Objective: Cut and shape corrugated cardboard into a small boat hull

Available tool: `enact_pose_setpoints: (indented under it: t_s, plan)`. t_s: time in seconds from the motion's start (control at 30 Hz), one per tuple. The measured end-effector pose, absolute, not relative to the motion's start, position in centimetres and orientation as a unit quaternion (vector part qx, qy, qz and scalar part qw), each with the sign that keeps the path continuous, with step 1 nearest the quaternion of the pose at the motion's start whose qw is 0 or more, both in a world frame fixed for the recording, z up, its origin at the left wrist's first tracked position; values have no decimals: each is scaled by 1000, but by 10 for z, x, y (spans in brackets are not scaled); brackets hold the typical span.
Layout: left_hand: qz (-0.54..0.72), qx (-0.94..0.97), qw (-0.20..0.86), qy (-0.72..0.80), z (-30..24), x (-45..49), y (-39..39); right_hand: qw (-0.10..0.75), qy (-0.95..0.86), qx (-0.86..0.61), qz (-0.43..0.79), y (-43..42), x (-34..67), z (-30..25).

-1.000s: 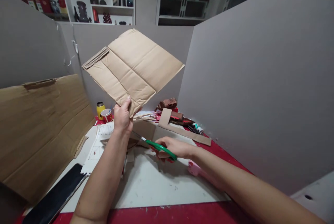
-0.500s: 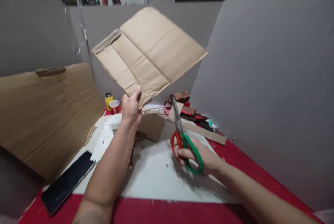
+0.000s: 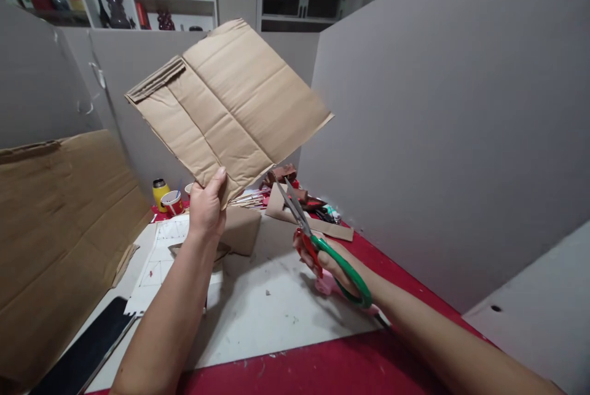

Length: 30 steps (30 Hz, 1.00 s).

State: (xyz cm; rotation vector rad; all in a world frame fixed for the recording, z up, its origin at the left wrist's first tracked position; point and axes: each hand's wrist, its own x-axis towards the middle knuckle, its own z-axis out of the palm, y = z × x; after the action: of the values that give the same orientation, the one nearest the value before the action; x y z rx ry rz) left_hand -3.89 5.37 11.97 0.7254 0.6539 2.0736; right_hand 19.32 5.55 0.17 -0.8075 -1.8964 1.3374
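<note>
A creased, tan corrugated cardboard sheet (image 3: 230, 103) hangs tilted above the white work mat (image 3: 276, 315), pinched at its lower corner by the left hand (image 3: 206, 207). The right hand (image 3: 334, 266) grips green-and-red-handled steel scissors (image 3: 322, 247), blades slightly parted.

Head camera (close) faces down at desk (image 3: 322, 370).

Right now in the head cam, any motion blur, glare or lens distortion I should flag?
Head view: the cardboard sheet in the left hand smears at its right corner, motion blur; scissors in the right hand read sharp. Head view: wide-angle stretch splays the grey partition toward the frame edge. Head view: soft even light, faint arm shadows on the white mat, no glare.
</note>
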Motion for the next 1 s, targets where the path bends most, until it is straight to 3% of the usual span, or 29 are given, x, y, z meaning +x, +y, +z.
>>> enact_pose_setpoints:
  t_s: [0.13,0.6,1.0]
  plan:
    - [807,321,426,251,115,-32,53,379,-742,-286,474,58,195,10]
    - [759,368,470,261,100,-12,46,390,-754,-288,444,58,194,30]
    - [754,389,445,285,94,-13,44,404,-748,-272,451,50,193,27]
